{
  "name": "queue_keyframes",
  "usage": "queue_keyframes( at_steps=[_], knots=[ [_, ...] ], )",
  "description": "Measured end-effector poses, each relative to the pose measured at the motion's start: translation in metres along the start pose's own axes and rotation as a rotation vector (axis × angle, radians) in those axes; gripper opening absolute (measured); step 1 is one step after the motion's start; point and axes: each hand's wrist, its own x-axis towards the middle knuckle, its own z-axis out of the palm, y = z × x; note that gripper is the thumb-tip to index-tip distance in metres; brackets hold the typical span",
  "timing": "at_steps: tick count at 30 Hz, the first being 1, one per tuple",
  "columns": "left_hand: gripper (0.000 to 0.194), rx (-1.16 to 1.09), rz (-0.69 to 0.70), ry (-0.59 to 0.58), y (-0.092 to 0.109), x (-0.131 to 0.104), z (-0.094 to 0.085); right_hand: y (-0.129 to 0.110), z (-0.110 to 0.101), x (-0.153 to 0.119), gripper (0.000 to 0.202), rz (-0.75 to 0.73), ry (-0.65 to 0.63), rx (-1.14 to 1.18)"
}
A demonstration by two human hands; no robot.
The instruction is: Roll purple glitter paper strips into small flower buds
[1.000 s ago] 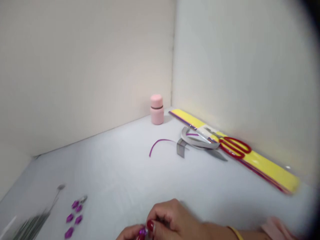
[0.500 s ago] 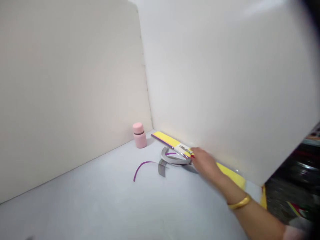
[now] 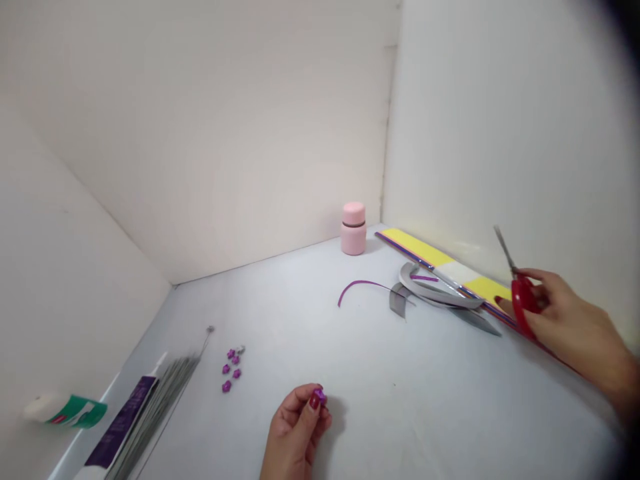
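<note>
My left hand [image 3: 300,430] is at the bottom middle, thumb and fingertips pinched on a small purple paper star [image 3: 321,396]. At the right, my right hand [image 3: 575,320] is closed around red-handled scissors [image 3: 523,307], their blades pointing up. Below and behind the scissors runs a pack of yellow-topped paper strips [image 3: 407,245] along the right wall. Loose grey paper strips [image 3: 440,292] curl beside the pack, with a thin purple strip [image 3: 363,281] to their left. Several purple paper stars [image 3: 227,386] lie in a group left of my left hand.
A pink flask [image 3: 353,230] stands near the back corner. On the left lie a bundle of thin grey stems [image 3: 155,410], a purple tube [image 3: 123,420] with a white nozzle, and a green-and-white bottle [image 3: 75,411]. White panels enclose the table.
My right hand has lifted off the strip pack and now holds the scissors up. The view has swung left, bringing my left hand, the stars, stems and tube into sight.
</note>
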Motion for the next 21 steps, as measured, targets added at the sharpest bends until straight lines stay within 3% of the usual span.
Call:
queue_keyframes(
  at_steps=[2,4,7,10,14,21],
  knots=[
    [0.026,0.004,-0.012,-0.004,0.0,-0.001,0.0,-0.037,0.003,-0.025,0.042,-0.072,-0.169,0.312],
    [0.026,0.004,-0.019,-0.003,0.001,-0.002,0.0,-0.076,0.01,-0.054,0.048,-0.218,-0.459,0.597],
    [0.025,-0.008,-0.011,0.002,0.004,-0.003,0.0,-0.125,0.019,-0.096,0.04,-0.336,-0.845,0.621],
    [0.025,-0.013,0.011,-0.006,0.008,-0.004,0.0,-0.154,0.019,-0.12,0.039,-0.423,-1.079,0.639],
    [0.026,-0.014,0.032,-0.002,0.01,-0.005,0.002,-0.17,0.014,-0.124,0.026,-0.417,-1.129,0.493],
    [0.025,0.002,0.063,0.004,0.003,-0.004,-0.001,-0.175,0.022,-0.12,0.024,-0.45,-1.165,0.318]
  ],
)
